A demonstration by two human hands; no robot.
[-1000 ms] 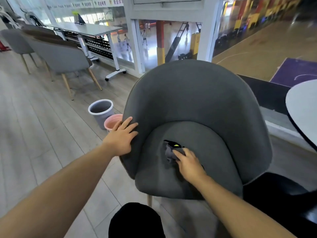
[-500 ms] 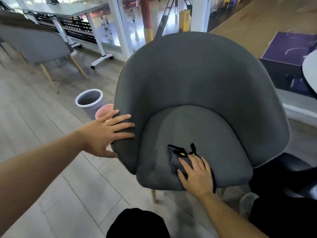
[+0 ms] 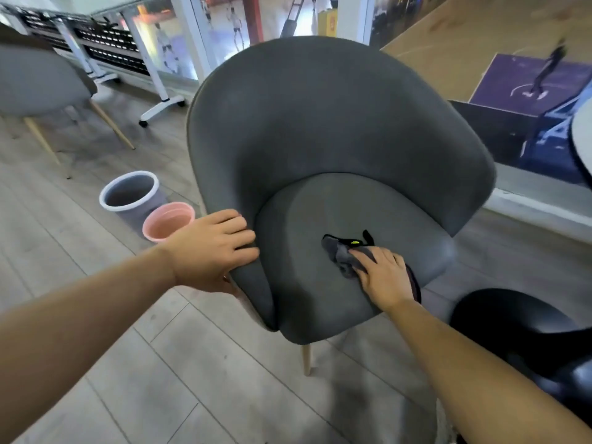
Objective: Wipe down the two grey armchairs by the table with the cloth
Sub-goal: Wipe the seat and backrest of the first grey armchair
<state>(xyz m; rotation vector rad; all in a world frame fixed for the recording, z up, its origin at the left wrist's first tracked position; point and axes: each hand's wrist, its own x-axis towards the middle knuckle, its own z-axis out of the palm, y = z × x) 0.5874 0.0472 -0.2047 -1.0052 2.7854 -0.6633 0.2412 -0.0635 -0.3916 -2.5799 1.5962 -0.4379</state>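
A dark grey armchair (image 3: 336, 123) with pale wooden legs stands in front of me, its seat facing me. My left hand (image 3: 211, 251) grips the front of its left arm, fingers draped over the rim and thumb underneath. A dark grey cloth (image 3: 339, 251) with a black edge and a small yellow tag lies bunched on the seat cushion. My right hand (image 3: 384, 277) presses down on the cloth with flat fingers, near the seat's front right. A second, lighter grey armchair (image 3: 38, 81) stands at the far left.
A grey bin (image 3: 128, 195) and a pink bin (image 3: 168, 221) stand on the wood floor just left of the chair. White table legs on castors (image 3: 160, 107) are behind them. A black rounded seat (image 3: 528, 331) sits at lower right, and a white table edge (image 3: 583, 136) at far right.
My right hand slid the cloth from the seat's left middle toward its front right. My left hand shifted down the arm's rim and wrapped round it. The view tilted lower.
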